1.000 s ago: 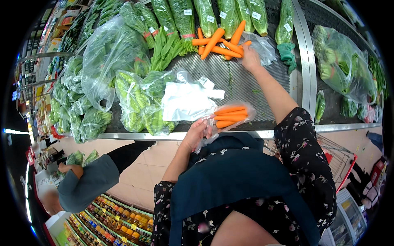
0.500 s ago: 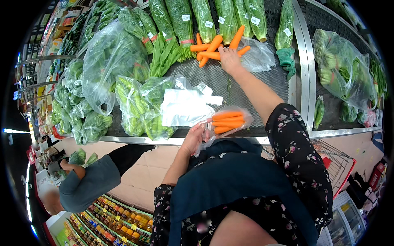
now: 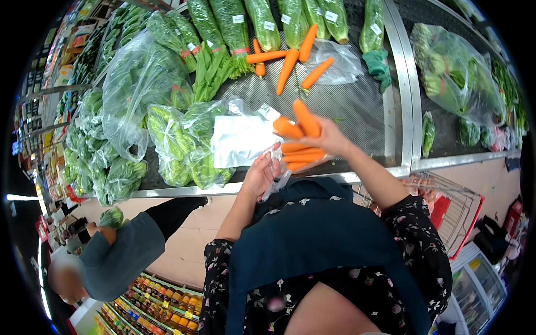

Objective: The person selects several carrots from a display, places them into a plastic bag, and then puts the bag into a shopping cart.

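At the near edge of the display counter, my left hand (image 3: 260, 174) pinches the edge of a clear plastic bag (image 3: 277, 185). Several carrots (image 3: 303, 158) lie side by side in that bag. Just above them, my right hand (image 3: 330, 138) is closed around two more carrots (image 3: 306, 118), whose thick ends point away from me. Farther back, several loose carrots (image 3: 287, 71) lie scattered on the dark mat, some touching the wrapped long greens. A stack of white plastic bags (image 3: 240, 142) lies just left of the bag of carrots.
Bagged greens (image 3: 167, 142) crowd the counter's left side. Wrapped long vegetables (image 3: 262, 25) line the back, with a crumpled clear bag (image 3: 335, 61) and a green cloth-like bundle (image 3: 378, 70) nearby. A metal divider (image 3: 410, 84) runs at right. One person (image 3: 123, 251) stands at left; a shopping cart (image 3: 446, 206) stands behind right.
My right hand has come back from the loose carrots toward the bag, bringing two carrots. The loose pile is smaller and more spread out. My left hand still holds the bag.
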The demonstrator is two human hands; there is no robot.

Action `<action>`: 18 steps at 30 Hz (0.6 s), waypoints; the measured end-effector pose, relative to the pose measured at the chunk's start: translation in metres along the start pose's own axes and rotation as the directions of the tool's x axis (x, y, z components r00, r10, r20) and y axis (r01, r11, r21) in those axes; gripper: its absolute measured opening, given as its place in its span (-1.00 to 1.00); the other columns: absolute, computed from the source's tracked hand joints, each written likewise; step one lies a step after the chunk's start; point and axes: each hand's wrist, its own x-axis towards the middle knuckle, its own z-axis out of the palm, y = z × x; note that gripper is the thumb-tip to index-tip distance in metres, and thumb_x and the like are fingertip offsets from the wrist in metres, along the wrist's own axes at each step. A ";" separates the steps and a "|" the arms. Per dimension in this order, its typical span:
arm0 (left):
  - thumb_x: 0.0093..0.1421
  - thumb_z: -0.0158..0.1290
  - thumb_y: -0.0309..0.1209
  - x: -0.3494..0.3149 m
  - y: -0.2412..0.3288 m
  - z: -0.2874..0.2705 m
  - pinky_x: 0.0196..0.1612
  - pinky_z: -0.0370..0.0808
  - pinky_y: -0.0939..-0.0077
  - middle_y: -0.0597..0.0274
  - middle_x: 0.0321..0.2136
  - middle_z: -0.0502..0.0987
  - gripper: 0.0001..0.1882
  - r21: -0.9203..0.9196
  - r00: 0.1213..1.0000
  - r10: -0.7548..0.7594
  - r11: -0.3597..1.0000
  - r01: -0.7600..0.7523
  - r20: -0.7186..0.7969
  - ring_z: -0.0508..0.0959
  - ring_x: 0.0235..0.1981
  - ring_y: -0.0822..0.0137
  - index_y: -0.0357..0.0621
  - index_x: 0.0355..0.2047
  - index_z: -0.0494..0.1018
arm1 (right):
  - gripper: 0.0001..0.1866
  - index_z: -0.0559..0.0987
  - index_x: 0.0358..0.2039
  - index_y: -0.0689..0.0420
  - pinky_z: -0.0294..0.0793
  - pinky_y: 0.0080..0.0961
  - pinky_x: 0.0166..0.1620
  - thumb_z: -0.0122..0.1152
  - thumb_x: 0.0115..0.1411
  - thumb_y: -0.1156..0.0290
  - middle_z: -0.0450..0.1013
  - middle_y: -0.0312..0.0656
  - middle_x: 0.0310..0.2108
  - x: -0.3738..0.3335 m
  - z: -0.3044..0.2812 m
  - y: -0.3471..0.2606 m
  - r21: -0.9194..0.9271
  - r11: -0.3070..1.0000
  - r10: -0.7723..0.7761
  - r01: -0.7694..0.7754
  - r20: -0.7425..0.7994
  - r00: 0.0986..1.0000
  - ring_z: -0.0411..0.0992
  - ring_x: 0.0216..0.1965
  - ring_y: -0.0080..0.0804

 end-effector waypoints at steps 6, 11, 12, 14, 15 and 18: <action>0.30 -0.17 -0.28 -0.001 -0.010 -0.008 -0.24 0.44 0.51 0.39 -0.53 0.33 -0.50 0.047 0.997 0.083 0.995 -0.083 0.000 0.35 -0.50 0.53 -0.11 0.22 0.08 | -0.50 0.44 -0.10 0.10 0.39 -0.35 -0.10 0.26 -0.15 0.52 0.46 -0.09 -0.25 -0.030 0.026 0.062 -0.473 0.876 -0.029 0.094 0.143 0.989 0.42 -0.17 -0.12; 0.32 -0.22 -0.28 -0.010 -0.013 -0.007 -0.25 0.42 0.50 0.37 -0.55 0.31 -0.52 0.067 0.991 0.059 0.996 -0.067 0.118 0.34 -0.53 0.49 -0.14 0.21 0.09 | -0.48 0.42 -0.09 0.08 0.37 -0.30 -0.06 0.27 -0.15 0.43 0.44 -0.11 -0.18 -0.038 0.042 0.080 -0.798 0.577 -0.033 0.176 0.192 0.981 0.41 -0.13 -0.13; 0.32 -0.22 -0.28 -0.012 -0.013 -0.007 -0.27 0.41 0.50 0.36 -0.55 0.31 -0.52 0.081 0.989 0.061 0.994 -0.072 0.132 0.34 -0.53 0.48 -0.15 0.21 0.08 | -0.48 0.41 -0.08 0.08 0.36 -0.28 -0.05 0.26 -0.15 0.42 0.42 -0.11 -0.15 -0.038 0.048 0.086 -0.852 0.510 0.029 0.122 0.159 0.987 0.40 -0.11 -0.13; 0.32 -0.23 -0.29 -0.016 -0.014 -0.006 -0.29 0.39 0.52 0.35 -0.55 0.32 -0.52 0.111 0.985 0.062 0.991 -0.080 0.160 0.34 -0.54 0.46 -0.16 0.21 0.07 | -0.48 0.40 -0.06 0.07 0.34 -0.25 -0.03 0.23 -0.13 0.43 0.39 -0.12 -0.09 -0.043 0.054 0.096 -0.908 0.419 0.108 -0.008 0.041 0.993 0.39 -0.08 -0.13; 0.32 -0.23 -0.30 -0.018 -0.015 -0.008 -0.30 0.38 0.53 0.34 -0.55 0.33 -0.51 0.106 0.985 0.069 0.991 -0.086 0.157 0.35 -0.54 0.45 -0.18 0.21 0.07 | -0.49 0.39 -0.06 0.07 0.33 -0.24 -0.02 0.21 -0.11 0.43 0.37 -0.13 -0.07 -0.044 0.055 0.097 -0.914 0.398 0.124 -0.079 -0.031 0.992 0.38 -0.07 -0.13; 0.31 -0.21 -0.31 -0.021 -0.019 -0.015 -0.32 0.37 0.54 0.32 -0.54 0.34 -0.50 0.088 0.984 0.081 0.991 -0.096 0.159 0.36 -0.53 0.43 -0.21 0.21 0.05 | -0.50 0.36 -0.05 0.07 0.33 -0.24 -0.02 0.16 -0.08 0.48 0.34 -0.13 -0.09 -0.061 0.050 0.091 -0.922 0.369 -0.020 -0.113 -0.130 0.991 0.36 -0.06 -0.12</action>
